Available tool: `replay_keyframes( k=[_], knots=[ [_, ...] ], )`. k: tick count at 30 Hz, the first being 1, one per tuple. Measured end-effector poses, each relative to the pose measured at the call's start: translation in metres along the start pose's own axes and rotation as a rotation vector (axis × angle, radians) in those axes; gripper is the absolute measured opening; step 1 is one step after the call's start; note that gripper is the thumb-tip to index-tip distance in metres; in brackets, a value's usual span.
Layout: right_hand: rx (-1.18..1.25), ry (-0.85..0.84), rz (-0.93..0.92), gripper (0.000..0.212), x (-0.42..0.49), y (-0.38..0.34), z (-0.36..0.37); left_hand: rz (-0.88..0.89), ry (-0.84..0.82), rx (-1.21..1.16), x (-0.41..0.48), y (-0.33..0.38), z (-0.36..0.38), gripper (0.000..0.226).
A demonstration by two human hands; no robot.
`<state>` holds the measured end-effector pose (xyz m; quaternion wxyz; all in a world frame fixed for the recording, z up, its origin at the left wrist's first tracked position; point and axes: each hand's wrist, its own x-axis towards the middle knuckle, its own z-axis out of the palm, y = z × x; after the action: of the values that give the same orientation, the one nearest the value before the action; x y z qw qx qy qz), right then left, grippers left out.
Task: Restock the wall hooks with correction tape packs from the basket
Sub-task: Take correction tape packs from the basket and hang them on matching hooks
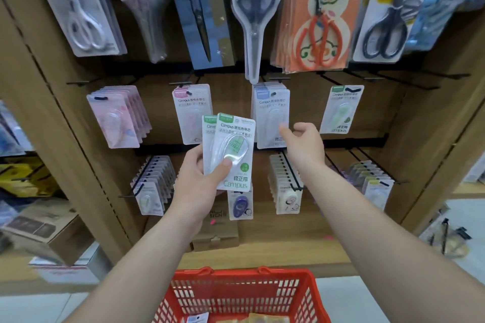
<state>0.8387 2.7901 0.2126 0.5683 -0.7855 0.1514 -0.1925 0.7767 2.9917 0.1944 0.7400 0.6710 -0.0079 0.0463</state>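
Note:
My left hand (198, 181) grips two green correction tape packs (232, 147), fanned and upright, thumb pressed on the front blister. My right hand (305, 143) is raised empty beside them, fingers loosely curled, in front of the blue packs (271, 113) on a hook. A single green pack (341, 109) hangs on the hook to the right. Pink packs hang at the left (118, 118) and centre (191, 107). The red basket (236, 294) sits below, with a few packs at its bottom.
Scissors in packaging hang on the row above (252, 21). A lower row of hooks carries more tape packs (154, 183), (286, 183), (372, 181). Brown wooden side panels frame the display. A cardboard box (215, 233) stands on the bottom shelf.

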Motion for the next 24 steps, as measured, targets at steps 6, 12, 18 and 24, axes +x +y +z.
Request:
replay_keyframes(
  k=[6, 12, 18, 24],
  knots=[
    [0.290, -0.410, -0.018, 0.018, -0.073, 0.011, -0.016, 0.011, -0.050, 0.077, -0.010, -0.011, 0.020, 0.051],
    [0.403, -0.242, -0.010, 0.032, -0.060, 0.037, -0.059, -0.008, -0.060, 0.158, -0.017, -0.017, 0.057, 0.032],
    [0.356, 0.021, -0.102, 0.037, -0.003, 0.050, -0.114, 0.012, -0.064, 0.204, -0.011, -0.010, 0.095, 0.024],
    [0.375, 0.051, -0.164, 0.032, 0.032, 0.042, -0.126, 0.022, -0.065, 0.230, 0.000, 0.006, 0.122, 0.024]
  ],
)
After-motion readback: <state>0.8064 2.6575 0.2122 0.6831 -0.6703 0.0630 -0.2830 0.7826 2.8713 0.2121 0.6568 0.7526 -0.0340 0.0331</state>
